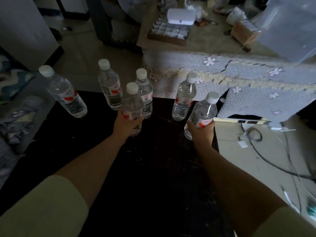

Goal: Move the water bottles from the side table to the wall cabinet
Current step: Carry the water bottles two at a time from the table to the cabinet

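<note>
Your left hand (127, 121) is wrapped around a clear plastic water bottle with a white cap (132, 106), near the middle of the dark glossy side table (153, 168). Your right hand (202, 132) grasps another such bottle (203, 112) at the table's right edge. Four more capped bottles (111, 86) stand along the far edge.

Near half of the side table (153, 168) is bare, I've free passage there. Four standing bottles crowd the far edge: far-left bottle (66, 93), back pair (111, 86), right bottle (183, 98). Cloth-covered table (239, 79) blocks beyond.
</note>
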Tool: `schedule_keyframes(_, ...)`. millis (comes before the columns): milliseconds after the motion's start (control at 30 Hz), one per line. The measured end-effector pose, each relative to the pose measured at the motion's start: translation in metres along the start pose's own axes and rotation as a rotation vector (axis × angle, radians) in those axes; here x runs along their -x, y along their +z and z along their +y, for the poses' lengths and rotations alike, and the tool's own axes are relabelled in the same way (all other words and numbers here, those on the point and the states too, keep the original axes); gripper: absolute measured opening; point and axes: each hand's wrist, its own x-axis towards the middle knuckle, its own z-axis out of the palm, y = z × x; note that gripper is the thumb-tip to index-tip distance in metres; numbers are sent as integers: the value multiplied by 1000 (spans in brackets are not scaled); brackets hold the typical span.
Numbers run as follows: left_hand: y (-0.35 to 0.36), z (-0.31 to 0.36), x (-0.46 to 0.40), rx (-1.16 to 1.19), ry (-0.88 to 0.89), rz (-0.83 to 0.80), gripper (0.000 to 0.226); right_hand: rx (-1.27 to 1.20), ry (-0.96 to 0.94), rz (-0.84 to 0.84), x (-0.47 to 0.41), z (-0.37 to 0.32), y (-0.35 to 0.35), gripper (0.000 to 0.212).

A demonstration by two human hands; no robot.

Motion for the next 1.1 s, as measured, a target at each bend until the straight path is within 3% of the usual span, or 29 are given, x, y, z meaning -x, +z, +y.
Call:
schedule_keyframes(400,20,1,107,-133,-75,-232,73,129,-69,-182,63,22,-44,65)
schedule_keyframes(700,37,-15,218,-256,-35,-267,67,234,-97,-327,128,56,-121,64)
schedule_keyframes(967,58,-32,305,-366,-58,-340,74,322,-58,-316,186,104,-222,61)
schedule_keyframes(1100,97,-35,341,-396,-40,-442,73,353,29,-207,212,131,-286,65)
